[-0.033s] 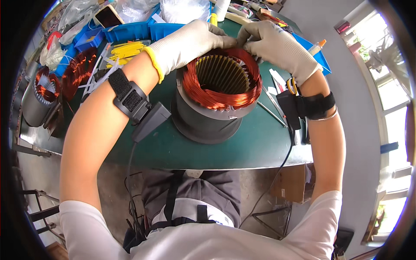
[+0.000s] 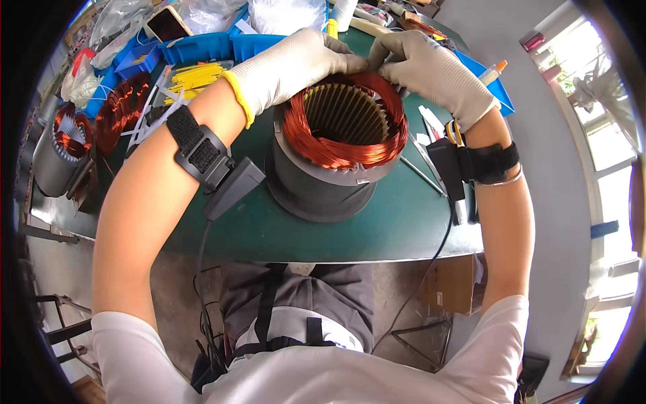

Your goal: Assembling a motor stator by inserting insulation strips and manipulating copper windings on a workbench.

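A dark grey motor stator (image 2: 321,192) stands upright on the green table. Its copper winding (image 2: 340,156) forms a thick ring around the top, and yellowish slot liners (image 2: 343,118) line the bore. Both my hands wear whitish knit gloves with grey fingertips. At the far rim of the winding, my left hand (image 2: 296,64) has thumb and fingers pinched together. Close beside it, my right hand (image 2: 425,73) is closed too, its fingers bent down at the far right of the coil. Whatever lies between the fingertips is too small or hidden to name.
Blue bins (image 2: 195,50) with plastic bags and a phone (image 2: 168,24) line the back left. Yellow strips (image 2: 195,79) lie left of the stator. A second, smaller stator (image 2: 60,158) sits at the far left. Right of the stator are thin rods (image 2: 422,176) and a blue tray (image 2: 498,91).
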Demonstrator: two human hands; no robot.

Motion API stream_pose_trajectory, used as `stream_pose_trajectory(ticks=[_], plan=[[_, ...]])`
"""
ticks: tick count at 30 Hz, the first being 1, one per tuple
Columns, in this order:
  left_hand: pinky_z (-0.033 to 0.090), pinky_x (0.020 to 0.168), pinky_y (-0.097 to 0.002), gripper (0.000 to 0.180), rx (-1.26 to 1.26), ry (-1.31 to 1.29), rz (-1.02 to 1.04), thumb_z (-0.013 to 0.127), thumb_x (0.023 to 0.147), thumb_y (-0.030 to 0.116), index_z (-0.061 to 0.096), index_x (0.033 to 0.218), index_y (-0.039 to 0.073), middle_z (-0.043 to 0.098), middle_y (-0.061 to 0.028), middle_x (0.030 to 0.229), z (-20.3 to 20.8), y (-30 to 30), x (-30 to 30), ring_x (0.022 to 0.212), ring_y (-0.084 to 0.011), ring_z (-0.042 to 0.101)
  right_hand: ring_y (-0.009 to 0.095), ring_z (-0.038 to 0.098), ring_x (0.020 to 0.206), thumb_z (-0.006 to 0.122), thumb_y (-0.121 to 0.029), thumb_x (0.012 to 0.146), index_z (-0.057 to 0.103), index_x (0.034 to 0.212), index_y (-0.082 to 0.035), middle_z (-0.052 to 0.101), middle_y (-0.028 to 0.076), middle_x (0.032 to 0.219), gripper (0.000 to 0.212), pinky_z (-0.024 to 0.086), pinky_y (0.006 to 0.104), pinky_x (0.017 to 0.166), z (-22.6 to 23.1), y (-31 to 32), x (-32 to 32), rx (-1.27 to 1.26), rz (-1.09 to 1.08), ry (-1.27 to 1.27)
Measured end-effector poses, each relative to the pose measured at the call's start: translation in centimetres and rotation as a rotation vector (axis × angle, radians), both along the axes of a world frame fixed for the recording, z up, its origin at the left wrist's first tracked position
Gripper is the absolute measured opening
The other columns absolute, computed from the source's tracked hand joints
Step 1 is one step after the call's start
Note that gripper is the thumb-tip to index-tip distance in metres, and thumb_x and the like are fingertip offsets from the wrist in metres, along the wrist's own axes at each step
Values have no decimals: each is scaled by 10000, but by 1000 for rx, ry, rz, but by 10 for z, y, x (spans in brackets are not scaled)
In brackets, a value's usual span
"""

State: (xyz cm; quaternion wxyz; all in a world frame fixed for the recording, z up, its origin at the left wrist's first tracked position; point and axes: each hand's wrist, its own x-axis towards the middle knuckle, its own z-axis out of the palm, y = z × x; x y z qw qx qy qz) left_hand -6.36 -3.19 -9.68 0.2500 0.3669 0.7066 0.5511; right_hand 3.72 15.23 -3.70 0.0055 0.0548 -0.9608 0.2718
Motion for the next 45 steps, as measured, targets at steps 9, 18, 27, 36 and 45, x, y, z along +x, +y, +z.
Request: stream_pose_trajectory(ticks=[9,18,27,36,45], plan=[[546,740,-234,369,8,154,43,683,947,252,668,1147,-57,711,-53,959,3,3,1,820,-100,668,83,635,738,600,-122,883,677,1028,-22,672,39,878,192,555,206,690,-9,19,-14,-199,81,-110],[536,711,-237,307,-1,-83,101,679,957,285,703,1035,-11,707,-16,894,3,0,6,774,-78,654,142,665,813,623,-204,947,688,1107,-27,700,84,924,248,554,286,730,-40,116,-1,-95,-252,205],[543,731,-235,262,-11,-159,65,697,946,254,710,1032,7,710,-6,915,7,4,3,785,-73,656,333,678,987,575,-168,835,732,1022,-130,712,158,1040,247,527,403,889,-134,161,54,398,-598,-65],[526,772,-236,222,-8,-190,93,694,942,203,720,1030,0,715,-15,933,5,10,1,828,-84,654,353,661,1039,640,-347,856,700,1090,-93,709,173,1063,350,517,404,911,-163,204,-23,438,-526,-45],[526,752,-222,285,31,-219,75,713,934,251,699,1052,-8,711,-33,960,5,13,3,844,-82,651,352,675,937,695,-321,778,736,951,-81,714,159,981,299,534,432,824,-170,237,-11,356,-490,37]])
